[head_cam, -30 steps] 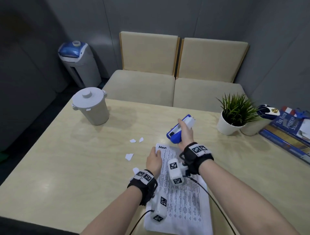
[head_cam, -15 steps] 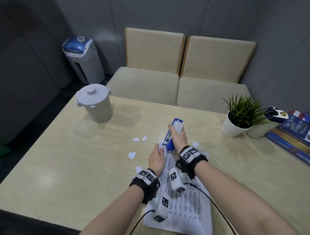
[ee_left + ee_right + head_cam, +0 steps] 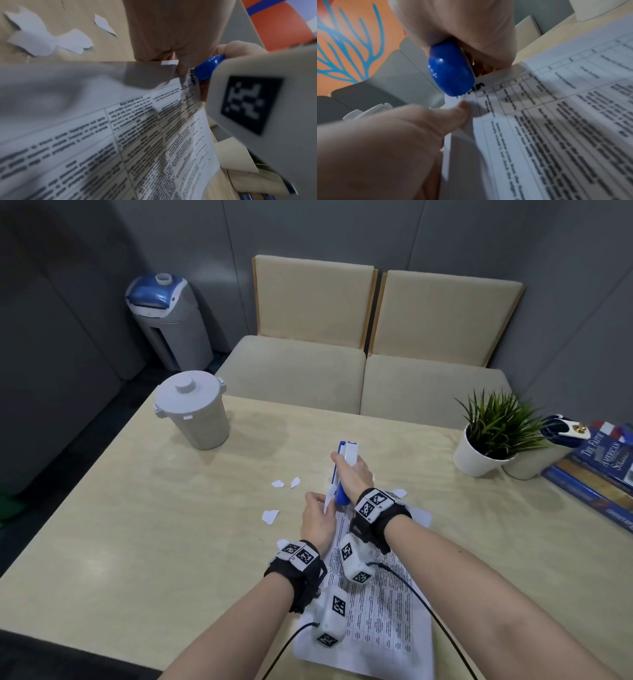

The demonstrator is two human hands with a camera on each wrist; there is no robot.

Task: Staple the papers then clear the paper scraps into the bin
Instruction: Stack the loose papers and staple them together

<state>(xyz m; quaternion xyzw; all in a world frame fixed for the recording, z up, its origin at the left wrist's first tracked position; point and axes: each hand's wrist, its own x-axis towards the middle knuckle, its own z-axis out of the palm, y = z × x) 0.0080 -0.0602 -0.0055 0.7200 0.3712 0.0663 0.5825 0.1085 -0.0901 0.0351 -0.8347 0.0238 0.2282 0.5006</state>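
Printed papers [image 3: 376, 604] lie on the wooden table [image 3: 137, 508] in front of me. My left hand [image 3: 317, 517] pinches their top left corner [image 3: 462, 105] and lifts it. My right hand [image 3: 352, 477] grips a blue and white stapler [image 3: 344, 470], nose down on that corner [image 3: 205, 70]. Small white paper scraps [image 3: 270, 515] lie to the left of the papers, and more scraps [image 3: 418, 513] show to the right behind my right wrist. A grey lidded bin [image 3: 191, 409] stands at the table's far left.
A potted plant [image 3: 493, 436] and a stack of books [image 3: 599, 467] sit at the table's right edge. Two beige seats [image 3: 359, 378] stand behind the table. A grey and blue appliance [image 3: 168, 320] is on the floor at the far left.
My right hand has swung the stapler from above the table down and left onto the papers' top corner. My left hand has lifted that corner off the table.
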